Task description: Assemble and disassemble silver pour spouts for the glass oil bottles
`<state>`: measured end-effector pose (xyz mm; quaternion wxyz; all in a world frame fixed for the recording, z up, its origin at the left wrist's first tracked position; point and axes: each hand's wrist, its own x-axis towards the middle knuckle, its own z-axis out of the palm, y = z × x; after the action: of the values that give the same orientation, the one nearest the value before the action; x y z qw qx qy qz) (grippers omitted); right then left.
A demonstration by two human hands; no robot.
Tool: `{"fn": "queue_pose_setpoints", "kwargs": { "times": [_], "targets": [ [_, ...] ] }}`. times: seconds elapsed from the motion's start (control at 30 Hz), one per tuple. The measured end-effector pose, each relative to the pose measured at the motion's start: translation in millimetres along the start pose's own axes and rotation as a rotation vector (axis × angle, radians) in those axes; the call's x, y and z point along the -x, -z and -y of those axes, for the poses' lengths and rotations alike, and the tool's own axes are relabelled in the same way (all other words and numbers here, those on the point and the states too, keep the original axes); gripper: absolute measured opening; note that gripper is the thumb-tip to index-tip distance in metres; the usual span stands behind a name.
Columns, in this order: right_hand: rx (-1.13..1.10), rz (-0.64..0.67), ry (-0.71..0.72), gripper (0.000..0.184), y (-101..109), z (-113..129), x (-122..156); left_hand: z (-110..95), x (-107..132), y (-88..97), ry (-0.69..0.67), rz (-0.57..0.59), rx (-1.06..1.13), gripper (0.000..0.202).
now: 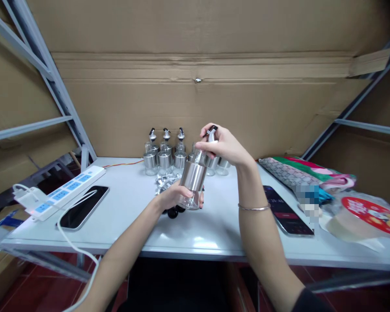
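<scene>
A glass oil bottle [194, 175] with a brushed metal sleeve is held tilted above the table, its neck leaning to the right. My left hand [178, 196] is wrapped round its lower part. At the neck, my right hand [221, 145] grips a silver pour spout [212, 135] with a black lid; I cannot tell how far it sits in the neck. Behind stand several similar bottles [164, 160] in rows, those at the back left topped with spouts [166, 134]. Loose silver spout parts [162, 183] and round black pieces [172, 212] lie partly hidden behind my left hand.
On the left are a white power strip [66, 190] with a plugged-in charger and cable, and a dark phone [84, 208]. To the right lie another phone [287, 212], a patterned bag [299, 171] and a plastic package [360, 216]. A cardboard wall [201, 104] closes the back.
</scene>
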<state>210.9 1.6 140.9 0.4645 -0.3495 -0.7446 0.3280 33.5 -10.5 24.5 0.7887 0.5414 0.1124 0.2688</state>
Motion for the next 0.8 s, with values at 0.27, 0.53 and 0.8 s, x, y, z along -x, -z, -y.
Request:
{"fn": "queue_pose_setpoints", "kwargs": {
  "times": [0.27,0.53,0.8],
  "targets": [
    [-0.022,0.118,0.003,0.033,11.2,-4.7,3.3,2.1,-2.9,-5.5,-0.037,-0.163,-0.095,0.041],
    [0.128,-0.281,0.177,0.028,18.9,-16.4,-3.5,-12.6,-9.3,38.8,-0.63,-0.944,-0.471,0.034],
    [0.411,-0.345,0.074,0.025,20.8,-56.8,-15.5,-9.8,17.8,132.5,-0.472,-1.534,-0.584,0.05]
  ]
}}
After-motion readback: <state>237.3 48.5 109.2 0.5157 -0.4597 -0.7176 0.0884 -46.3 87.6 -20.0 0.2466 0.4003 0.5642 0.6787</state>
